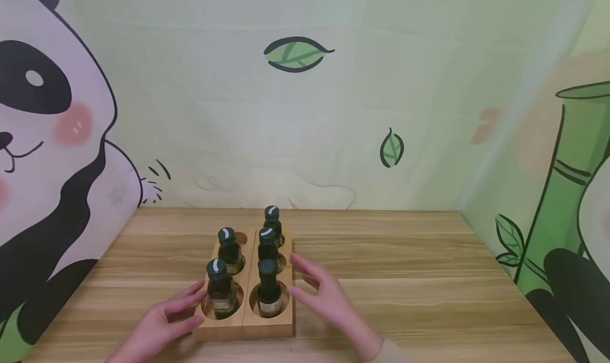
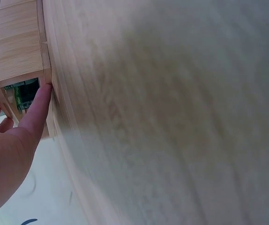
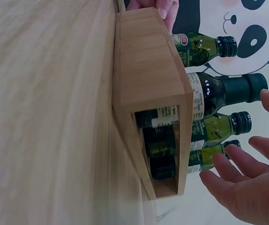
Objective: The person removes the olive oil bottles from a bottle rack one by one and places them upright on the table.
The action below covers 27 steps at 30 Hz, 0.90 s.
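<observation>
L hand (image 1: pixel 157 326) touching rack (image 1: pixel 229 328), seemingly.

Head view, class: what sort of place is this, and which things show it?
Probably a staged tabletop set, not a kitchen: a wooden table backed by a cartoon panda backdrop, bearing only a wooden rack of small dark bottles.

Wooden table (image 1: pixel 405 278), pale grain running side to side, set against a panda-print backdrop. A wooden rack (image 1: pixel 243 323) sits directly on it, left of centre near the front edge, holding five dark bottles (image 1: pixel 269 291) upright.
</observation>
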Motion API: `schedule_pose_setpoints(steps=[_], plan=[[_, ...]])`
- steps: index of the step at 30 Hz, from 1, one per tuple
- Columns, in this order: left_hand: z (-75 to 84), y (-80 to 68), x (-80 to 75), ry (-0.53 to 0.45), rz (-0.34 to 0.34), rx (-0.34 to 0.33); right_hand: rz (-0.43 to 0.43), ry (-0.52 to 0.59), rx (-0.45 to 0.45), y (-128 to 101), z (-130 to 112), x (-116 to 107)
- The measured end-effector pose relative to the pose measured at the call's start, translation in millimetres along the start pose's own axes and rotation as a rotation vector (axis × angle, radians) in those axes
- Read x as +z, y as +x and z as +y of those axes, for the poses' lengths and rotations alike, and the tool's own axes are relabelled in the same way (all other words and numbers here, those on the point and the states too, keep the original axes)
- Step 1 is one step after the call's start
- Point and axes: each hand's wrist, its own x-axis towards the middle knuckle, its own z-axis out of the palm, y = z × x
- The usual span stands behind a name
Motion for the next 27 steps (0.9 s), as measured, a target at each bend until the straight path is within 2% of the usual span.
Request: schedule_pose_setpoints(steps=[9, 18, 27], plan=[[0.2, 1.0, -0.5, -0.048, -0.018, -0.025, 0.003, -0.022, -0.012, 7, -12, 4], [0.7, 0.8, -0.4, -0.031, -0.012, -0.009, -0.015, 0.004, -0.041, 14, -14, 9], [0.0, -0.2, -0.8, -0.061, -0.013, 0.0, -0.022, 0.011, -0.066, 20, -17, 16]])
